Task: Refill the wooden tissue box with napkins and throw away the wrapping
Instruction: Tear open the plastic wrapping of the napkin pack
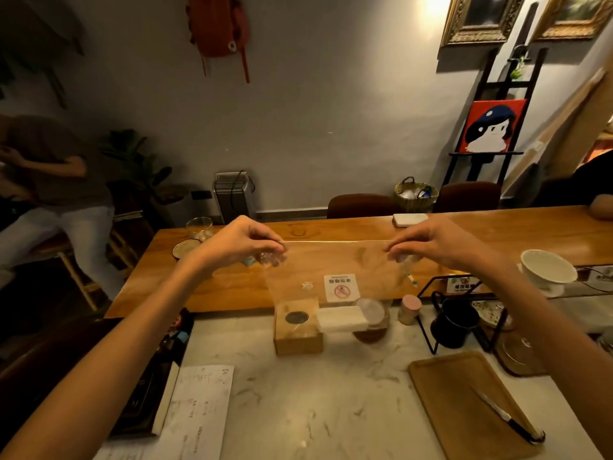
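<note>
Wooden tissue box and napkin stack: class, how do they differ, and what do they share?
The wooden tissue box is brown and tall; the napkin stack is white and low. The box has a dark oval hole on top; the stack has none. Both sit side by side below the wrapping.

A clear plastic wrapping (331, 260) is pictured; the square wooden tissue box (297, 341) is shown pale tan, the flat stone counter (315, 393) veined grey on white.

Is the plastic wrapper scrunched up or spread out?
Spread out: left hand and right hand hold the wrapper taut by its top corners.
</note>
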